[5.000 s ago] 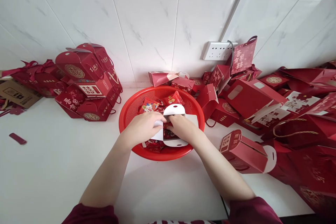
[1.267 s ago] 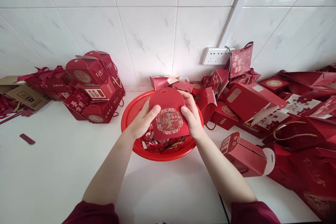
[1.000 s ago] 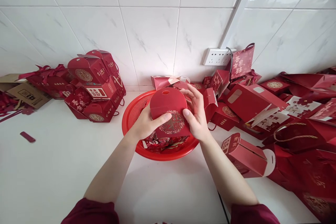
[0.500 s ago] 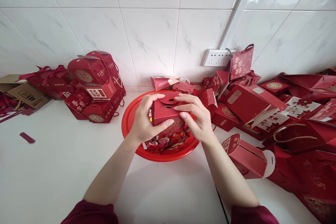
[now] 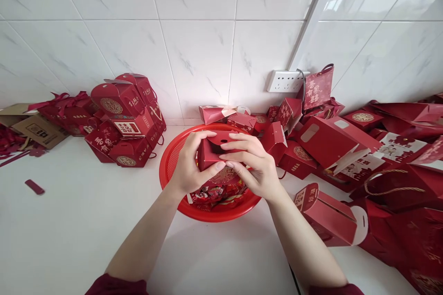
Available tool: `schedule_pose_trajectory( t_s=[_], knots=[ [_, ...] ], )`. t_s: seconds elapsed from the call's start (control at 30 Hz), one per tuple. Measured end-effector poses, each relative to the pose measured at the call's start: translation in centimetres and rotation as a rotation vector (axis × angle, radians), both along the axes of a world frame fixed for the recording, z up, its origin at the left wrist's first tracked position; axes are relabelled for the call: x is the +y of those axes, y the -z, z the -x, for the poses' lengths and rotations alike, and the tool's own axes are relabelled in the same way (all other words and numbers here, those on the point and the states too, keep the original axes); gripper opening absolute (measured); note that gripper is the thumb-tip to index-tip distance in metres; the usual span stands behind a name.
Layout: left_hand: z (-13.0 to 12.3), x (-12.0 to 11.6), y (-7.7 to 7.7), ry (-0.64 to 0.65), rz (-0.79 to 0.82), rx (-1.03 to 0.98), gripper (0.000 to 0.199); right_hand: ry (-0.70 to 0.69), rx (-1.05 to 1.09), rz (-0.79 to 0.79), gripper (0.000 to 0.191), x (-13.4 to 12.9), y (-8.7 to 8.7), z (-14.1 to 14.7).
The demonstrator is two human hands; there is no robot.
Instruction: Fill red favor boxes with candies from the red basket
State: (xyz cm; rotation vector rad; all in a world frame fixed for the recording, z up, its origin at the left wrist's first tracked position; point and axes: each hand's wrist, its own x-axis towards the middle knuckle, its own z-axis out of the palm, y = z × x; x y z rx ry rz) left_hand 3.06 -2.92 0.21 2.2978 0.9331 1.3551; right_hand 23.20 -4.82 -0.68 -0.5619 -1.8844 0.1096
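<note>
Both hands hold a small red gift box (image 5: 208, 156) above a red plastic basket (image 5: 221, 216). My left hand (image 5: 190, 163) wraps its left side, thumb on the front face and fingers at the back flap. On the right side, my right hand (image 5: 254, 163) presses its fingers over the top, with the thumb near the front edge. A dark gap shows between the top flaps, and the back flap has a small hole. Wrapped candies (image 5: 216, 196) lie in the basket below the box. Part of the box's right side is hidden by my right hand.
Stacked red gift boxes (image 5: 129, 122) stand at the left, near a brown carton (image 5: 41, 126). Many more boxes (image 5: 342, 140) crowd the right. A power strip (image 5: 285, 82) sits against the tiled wall. A dark red strip (image 5: 34, 187) lies on the white table.
The top of the box has opened slightly, showing a dark gap between the flaps. My fingers have shifted on it. The whole view has tilted up a little.
</note>
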Motion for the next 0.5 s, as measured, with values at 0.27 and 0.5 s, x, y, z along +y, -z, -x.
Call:
schedule_pose_trajectory(
  t_s=[0.27,0.5],
  knots=[
    [-0.2,0.3,0.4,0.087,-0.014,0.097,0.071,0.048,-0.021,-0.015,0.022,-1.1,-0.2,0.9],
    [0.1,0.5,0.5,-0.008,-0.011,0.023,0.071,-0.025,0.013,0.044,0.016,-0.6,-0.5,0.1]
  ],
)
